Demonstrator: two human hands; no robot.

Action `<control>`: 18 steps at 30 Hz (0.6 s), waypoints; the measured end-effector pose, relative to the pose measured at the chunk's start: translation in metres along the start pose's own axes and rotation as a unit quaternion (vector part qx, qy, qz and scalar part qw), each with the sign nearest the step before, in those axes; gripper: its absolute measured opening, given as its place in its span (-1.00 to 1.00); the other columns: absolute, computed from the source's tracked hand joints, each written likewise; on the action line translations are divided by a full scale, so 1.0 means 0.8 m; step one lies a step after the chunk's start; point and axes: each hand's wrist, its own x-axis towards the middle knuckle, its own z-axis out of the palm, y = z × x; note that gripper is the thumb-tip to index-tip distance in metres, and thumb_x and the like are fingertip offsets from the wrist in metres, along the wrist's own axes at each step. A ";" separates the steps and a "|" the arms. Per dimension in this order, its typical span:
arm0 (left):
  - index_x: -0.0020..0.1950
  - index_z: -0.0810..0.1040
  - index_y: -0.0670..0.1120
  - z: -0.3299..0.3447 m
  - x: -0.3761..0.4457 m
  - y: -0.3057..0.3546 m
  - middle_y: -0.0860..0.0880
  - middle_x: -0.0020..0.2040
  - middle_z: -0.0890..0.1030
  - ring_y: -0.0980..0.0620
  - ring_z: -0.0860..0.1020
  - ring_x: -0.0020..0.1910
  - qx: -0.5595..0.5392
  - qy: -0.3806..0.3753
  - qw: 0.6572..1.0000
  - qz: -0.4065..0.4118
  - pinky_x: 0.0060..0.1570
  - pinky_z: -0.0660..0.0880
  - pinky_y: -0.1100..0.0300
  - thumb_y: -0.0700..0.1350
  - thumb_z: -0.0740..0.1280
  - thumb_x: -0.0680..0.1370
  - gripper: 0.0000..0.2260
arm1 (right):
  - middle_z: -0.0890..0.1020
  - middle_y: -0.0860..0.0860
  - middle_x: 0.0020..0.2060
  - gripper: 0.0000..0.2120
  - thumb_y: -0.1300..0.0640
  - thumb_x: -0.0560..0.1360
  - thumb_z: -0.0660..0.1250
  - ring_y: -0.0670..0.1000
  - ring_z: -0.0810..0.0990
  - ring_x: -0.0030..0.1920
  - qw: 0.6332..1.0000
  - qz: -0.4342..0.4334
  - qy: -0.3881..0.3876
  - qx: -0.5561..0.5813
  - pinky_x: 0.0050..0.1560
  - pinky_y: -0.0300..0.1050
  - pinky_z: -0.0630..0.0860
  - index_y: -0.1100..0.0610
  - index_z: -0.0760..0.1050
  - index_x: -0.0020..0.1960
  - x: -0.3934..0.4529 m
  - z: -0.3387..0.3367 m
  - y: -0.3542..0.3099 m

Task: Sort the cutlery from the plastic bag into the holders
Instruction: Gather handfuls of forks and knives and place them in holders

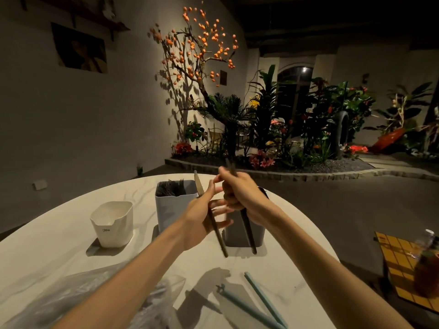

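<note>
A: Cutlery is in both hands over the surface [59, 238]: the left hand [202, 217] pinches a knife [199, 186], the right hand [240, 193] grips a dark piece [248, 230] above the dark holder [237, 233].

B: Which step?

A: Sorting, I'd judge. The grey holder [171, 210] has forks; the white holder [114, 224] looks unfilled. More waits in the plastic bag [95, 293].

B: Next?

A: Match each piece to its holder and drop it in handle down.

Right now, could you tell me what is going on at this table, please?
A person is sorting dark cutlery. The left hand holds a knife and the right hand grips another dark piece, both raised over the dark holder. The grey holder already has forks; the white holder looks empty. The plastic bag lies nearest the person.
</note>
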 end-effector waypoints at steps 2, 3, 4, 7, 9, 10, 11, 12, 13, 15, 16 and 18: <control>0.20 0.58 0.01 0.006 -0.007 0.005 -0.14 0.07 0.71 -0.15 0.69 0.06 -0.011 -0.017 1.000 -0.020 -0.07 0.63 -0.09 0.10 0.09 0.71 -0.68 | 0.61 -0.06 -0.29 -0.61 -0.21 0.60 0.29 -0.12 0.64 -0.31 0.999 0.008 0.010 -0.038 -0.22 -0.16 0.63 0.13 0.48 0.12 -0.002 0.014 0.004; 0.21 0.56 0.00 0.008 -0.009 0.005 -0.15 0.08 0.70 -0.17 0.70 0.04 0.010 -0.018 1.000 -0.022 -0.09 0.64 -0.08 0.09 0.07 0.72 -0.68 | 0.65 0.00 -0.15 -0.55 -0.25 0.53 0.37 -0.07 0.68 -0.18 0.999 0.013 0.025 -0.044 -0.19 -0.14 0.68 0.11 0.48 0.14 0.001 0.019 0.006; 0.20 0.55 0.00 0.008 -0.009 0.004 -0.14 0.09 0.69 -0.18 0.71 0.01 0.037 -0.013 0.999 -0.016 -0.12 0.65 -0.07 0.09 0.06 0.72 -0.68 | 0.66 0.04 -0.06 -0.50 -0.28 0.47 0.42 -0.04 0.69 -0.10 0.998 0.018 0.039 -0.053 -0.18 -0.16 0.68 0.10 0.50 0.16 0.001 0.022 0.005; 0.18 0.52 -0.01 0.007 -0.007 0.001 -0.13 0.04 0.69 -0.17 0.73 -0.12 0.082 0.016 0.997 -0.005 -0.15 0.67 -0.10 0.12 0.03 0.72 -0.66 | 0.70 0.03 -0.07 -0.52 -0.29 0.45 0.44 -0.06 0.69 -0.04 0.991 -0.003 0.035 -0.128 -0.09 -0.20 0.63 0.12 0.61 0.08 0.005 0.023 0.006; 0.25 0.47 -0.05 0.003 -0.004 0.001 -0.15 0.04 0.70 -0.19 0.73 -0.10 0.118 0.018 0.993 0.000 -0.09 0.68 -0.11 0.03 0.05 0.74 -0.72 | 0.71 0.00 -0.10 -0.58 -0.23 0.52 0.38 -0.09 0.67 -0.05 0.987 -0.025 0.025 -0.158 -0.12 -0.28 0.49 0.13 0.64 0.05 0.002 0.023 0.008; 0.26 0.45 -0.06 0.001 -0.003 0.000 -0.14 0.04 0.70 -0.19 0.73 -0.09 0.141 0.017 0.990 0.007 -0.07 0.68 -0.09 -0.04 0.08 0.74 -0.79 | 0.71 0.00 -0.09 -0.60 -0.21 0.56 0.35 -0.10 0.66 -0.05 0.987 -0.035 0.025 -0.153 -0.14 -0.29 0.47 0.13 0.65 0.06 0.000 0.023 0.008; 0.24 0.44 -0.05 0.000 -0.002 -0.001 -0.13 0.03 0.70 -0.18 0.73 -0.09 0.159 0.017 0.987 0.017 -0.07 0.68 -0.07 -0.11 0.12 0.74 -0.85 | 0.70 -0.01 -0.09 -0.62 -0.18 0.58 0.32 -0.10 0.67 -0.05 0.989 -0.046 0.030 -0.139 -0.14 -0.29 0.50 0.13 0.65 0.07 0.000 0.023 0.009; 0.21 0.44 -0.05 -0.001 -0.001 -0.003 -0.12 0.01 0.71 -0.18 0.73 -0.10 0.167 0.019 0.985 0.025 -0.08 0.68 -0.05 -0.16 0.16 0.72 -0.88 | 0.69 -0.02 -0.11 -0.63 -0.16 0.60 0.30 -0.12 0.66 -0.08 0.990 -0.060 0.045 -0.120 -0.15 -0.28 0.52 0.13 0.64 0.07 0.000 0.021 0.009; 0.20 0.46 -0.07 0.000 0.001 -0.005 -0.11 -0.02 0.72 -0.17 0.73 -0.10 0.170 0.022 0.985 0.036 -0.07 0.68 -0.03 -0.19 0.20 0.71 -0.89 | 0.67 -0.03 -0.15 -0.64 -0.15 0.62 0.27 -0.14 0.64 -0.12 0.989 -0.073 0.074 -0.108 -0.16 -0.27 0.52 0.13 0.64 0.07 0.003 0.018 0.009; 0.23 0.51 -0.09 0.004 0.002 -0.009 -0.08 -0.05 0.74 -0.13 0.73 -0.09 0.174 0.020 0.983 0.060 -0.04 0.68 0.00 -0.14 0.23 0.70 -0.86 | 0.63 0.00 -0.21 -0.64 -0.15 0.65 0.21 -0.12 0.56 -0.22 0.981 -0.080 0.150 -0.097 -0.22 -0.25 0.47 0.11 0.61 0.08 0.010 0.006 0.005; 0.24 0.53 -0.08 0.006 0.002 -0.010 -0.07 -0.05 0.74 -0.10 0.73 -0.07 0.183 0.016 0.981 0.070 -0.01 0.68 0.02 -0.11 0.20 0.71 -0.83 | 0.59 -0.01 -0.23 -0.63 -0.17 0.66 0.18 -0.10 0.52 -0.23 0.979 -0.067 0.172 -0.083 -0.25 -0.24 0.44 0.10 0.59 0.09 0.013 -0.001 0.004; 0.26 0.53 -0.07 0.010 0.001 -0.014 -0.07 -0.01 0.73 -0.04 0.73 -0.04 0.219 0.002 0.972 0.082 0.07 0.66 0.06 -0.08 0.10 0.74 -0.76 | 0.51 -0.05 -0.23 -0.63 -0.18 0.67 0.16 -0.08 0.47 -0.22 0.986 -0.022 0.162 -0.042 -0.27 -0.23 0.38 0.10 0.55 0.08 0.014 -0.006 0.003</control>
